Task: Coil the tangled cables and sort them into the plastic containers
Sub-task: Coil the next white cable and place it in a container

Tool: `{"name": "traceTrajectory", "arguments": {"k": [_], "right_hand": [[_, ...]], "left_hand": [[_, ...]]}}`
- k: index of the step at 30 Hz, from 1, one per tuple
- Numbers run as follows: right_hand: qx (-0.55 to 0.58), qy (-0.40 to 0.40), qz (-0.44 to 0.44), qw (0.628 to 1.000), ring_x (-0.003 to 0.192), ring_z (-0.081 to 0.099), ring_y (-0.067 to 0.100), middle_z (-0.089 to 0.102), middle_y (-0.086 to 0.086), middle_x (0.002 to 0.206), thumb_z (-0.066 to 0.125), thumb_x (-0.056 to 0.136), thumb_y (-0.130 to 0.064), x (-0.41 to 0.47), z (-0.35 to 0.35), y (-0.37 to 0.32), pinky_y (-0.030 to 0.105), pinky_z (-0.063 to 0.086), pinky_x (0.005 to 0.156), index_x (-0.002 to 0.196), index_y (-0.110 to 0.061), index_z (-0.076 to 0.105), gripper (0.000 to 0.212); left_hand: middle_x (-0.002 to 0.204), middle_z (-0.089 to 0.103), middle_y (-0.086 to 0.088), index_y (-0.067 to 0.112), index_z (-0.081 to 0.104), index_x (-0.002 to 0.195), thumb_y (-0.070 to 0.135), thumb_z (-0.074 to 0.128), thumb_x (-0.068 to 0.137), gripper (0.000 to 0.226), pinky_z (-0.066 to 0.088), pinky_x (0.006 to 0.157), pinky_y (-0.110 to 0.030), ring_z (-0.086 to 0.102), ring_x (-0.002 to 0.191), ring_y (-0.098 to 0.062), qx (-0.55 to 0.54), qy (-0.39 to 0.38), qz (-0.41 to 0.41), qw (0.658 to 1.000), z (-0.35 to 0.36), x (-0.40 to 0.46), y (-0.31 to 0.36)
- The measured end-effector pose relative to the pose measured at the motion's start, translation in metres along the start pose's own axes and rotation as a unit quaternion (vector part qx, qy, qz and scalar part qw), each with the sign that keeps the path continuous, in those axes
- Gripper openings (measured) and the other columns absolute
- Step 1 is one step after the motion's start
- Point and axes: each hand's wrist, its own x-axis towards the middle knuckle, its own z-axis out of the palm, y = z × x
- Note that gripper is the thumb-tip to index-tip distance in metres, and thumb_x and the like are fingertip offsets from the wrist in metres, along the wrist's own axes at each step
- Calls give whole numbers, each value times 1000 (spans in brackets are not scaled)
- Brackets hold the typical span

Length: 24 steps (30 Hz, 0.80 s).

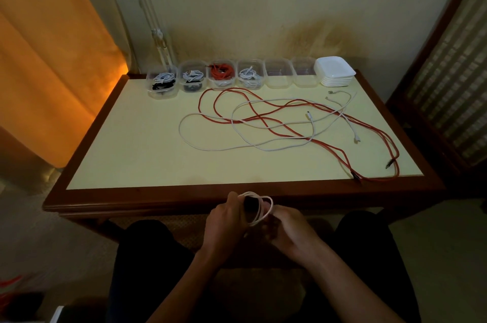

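Orange curtain (47, 59) left; stained wall (263, 19); wooden table (118, 138).

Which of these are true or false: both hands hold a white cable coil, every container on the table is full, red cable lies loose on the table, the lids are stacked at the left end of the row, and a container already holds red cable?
1. Both hands hold a white cable coil: true. The left hand and right hand grip the white coil.
2. Every container is full: false. Two containers look empty.
3. Red cable lies loose on the table: true.
4. Lids stacked at the left end: false. The stack of lids is at the right end.
5. One container holds red cable: true.
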Motion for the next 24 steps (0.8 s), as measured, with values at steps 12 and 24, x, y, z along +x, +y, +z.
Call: {"name": "traceTrajectory", "arguments": {"k": [12,24], "right_hand": [[49,42,-91,994,40,46,16,36,-1,42,55,96,-17,-7,-15,-16,22,39,42,74,-5,59,26],[-324,77,-344,878,78,61,0,67,-16,78,63,94,-14,-3,-13,-34,12,44,66,95,-17,74,11]], "left_hand": [[62,36,11,21,36,81,38,29,99,26,18,41,-18,30,42,-8,12,20,35,999,-7,-2,-6],[61,46,1,12,48,71,22,31,106,41,35,51,-22,41,53,-11,-322,-59,-112,938,-28,20,1]]}}
